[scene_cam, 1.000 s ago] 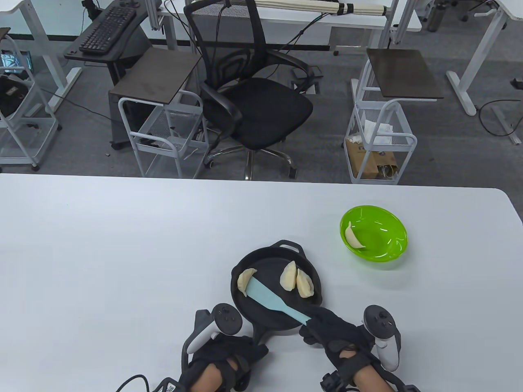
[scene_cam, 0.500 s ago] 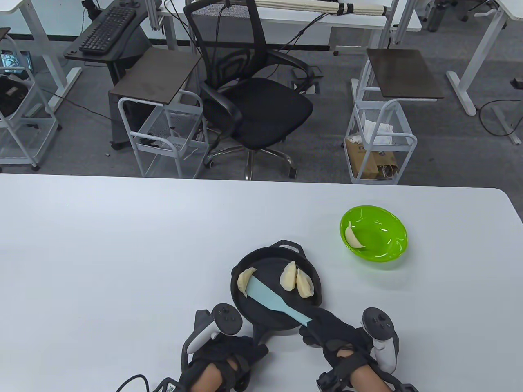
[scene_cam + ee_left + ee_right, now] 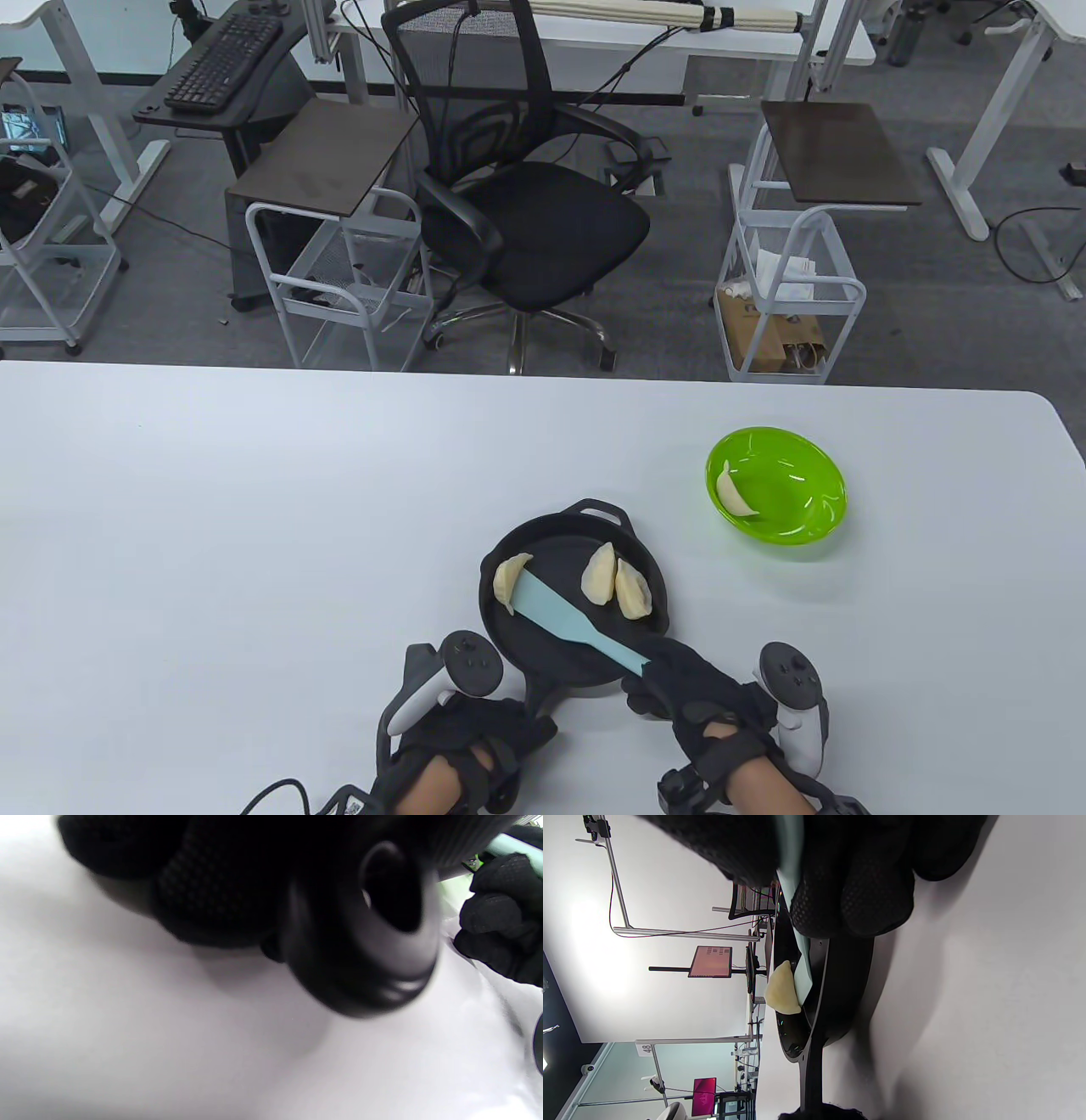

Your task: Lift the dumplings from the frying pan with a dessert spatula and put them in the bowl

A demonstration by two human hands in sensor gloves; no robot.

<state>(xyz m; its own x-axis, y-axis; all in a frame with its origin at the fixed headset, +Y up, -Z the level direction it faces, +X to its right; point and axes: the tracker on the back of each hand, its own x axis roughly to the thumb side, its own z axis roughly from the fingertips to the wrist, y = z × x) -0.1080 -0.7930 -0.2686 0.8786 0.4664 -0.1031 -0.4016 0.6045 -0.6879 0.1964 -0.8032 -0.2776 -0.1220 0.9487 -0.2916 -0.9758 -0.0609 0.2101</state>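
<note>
Right hand (image 3: 691, 692) grip is curled tight round the light-blue dessert spatula (image 3: 564, 618) handle; blade runs up-left across the pan floor, tip touching the leftmost dumpling (image 3: 510, 581), which sits against the pan's left wall. Right wrist view shows the same dumpling (image 3: 782, 988) pressed at the blade edge, seemingly beside it rather than on top, hard to be sure. Left hand (image 3: 467, 739) grip is wrapped round the frying pan handle (image 3: 543, 694), steadying it; left wrist view is mostly blurred glove and handle end. Risks, judged: blade may just shove the dumpling up the wall or over the rim instead of sliding under; a narrow blade lets it roll off mid-carry, and the bowl is well apart to the right; if the left hold slackens, the pan could skid or turn under the push. Containers: black frying pan (image 3: 517, 637) on the white table (image 3: 254, 526) holds three dumplings, the leftmost one plus a touching pair (image 3: 615, 586) on the right side. Green bowl (image 3: 806, 526) holds one dumpling (image 3: 731, 497) against its left wall.
</note>
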